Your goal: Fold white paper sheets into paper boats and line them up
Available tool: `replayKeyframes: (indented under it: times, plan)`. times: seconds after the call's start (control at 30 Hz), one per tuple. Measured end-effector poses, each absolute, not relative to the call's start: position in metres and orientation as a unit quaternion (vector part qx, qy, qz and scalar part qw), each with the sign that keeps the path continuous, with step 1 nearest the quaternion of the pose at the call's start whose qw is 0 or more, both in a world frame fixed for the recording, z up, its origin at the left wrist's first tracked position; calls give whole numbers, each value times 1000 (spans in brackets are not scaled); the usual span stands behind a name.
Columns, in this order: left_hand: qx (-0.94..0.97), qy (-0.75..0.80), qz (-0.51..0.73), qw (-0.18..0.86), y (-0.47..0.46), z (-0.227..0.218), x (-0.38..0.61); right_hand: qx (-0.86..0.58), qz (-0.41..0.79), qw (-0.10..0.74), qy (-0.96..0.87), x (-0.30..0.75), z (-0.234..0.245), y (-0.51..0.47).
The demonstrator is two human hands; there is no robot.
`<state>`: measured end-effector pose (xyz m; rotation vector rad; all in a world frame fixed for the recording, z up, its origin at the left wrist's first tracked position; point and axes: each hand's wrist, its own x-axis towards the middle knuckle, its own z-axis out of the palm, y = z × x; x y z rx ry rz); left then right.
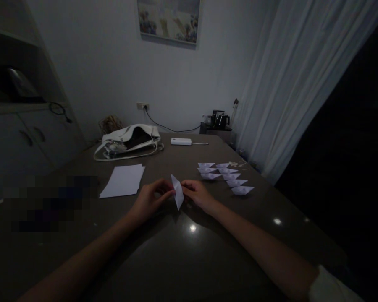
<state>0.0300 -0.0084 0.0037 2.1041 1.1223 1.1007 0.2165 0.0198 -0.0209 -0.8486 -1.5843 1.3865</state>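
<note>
Both hands' fingers [166,193] pinch folded paper [177,192]

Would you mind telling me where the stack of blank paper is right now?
In the head view, the stack of blank paper lies flat on the table, left of the left hand and in front of the white handbag.

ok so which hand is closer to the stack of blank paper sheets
Left. The left hand lies just right of the paper stack; the right hand is farther off, beyond the folded paper both hands pinch.
</note>
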Motion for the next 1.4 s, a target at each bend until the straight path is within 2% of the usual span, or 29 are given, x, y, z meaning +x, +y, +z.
replayKeyframes:
  times: [0.23,0.4,0.6,0.77,1.1,1.4]
  plan:
    - [757,411,420,285,-8,5,30,-335,555,428,-630,215,-21,19]
    - [747,408,418,317,-8,6,32,-339,551,400,-649,215,-20,18]
    - [786,385,397,275,-7,3,29,-332,543,403,-657,216,-18,17]
    - [792,368,394,288,-5,4,27,-324,545,412,-654,217,-19,19]
    - [819,360,339,290,-9,9,26,-308,570,351,-676,215,-20,17]
    - [831,363,321,275,-11,9,27,-280,565,343,-697,216,-20,15]
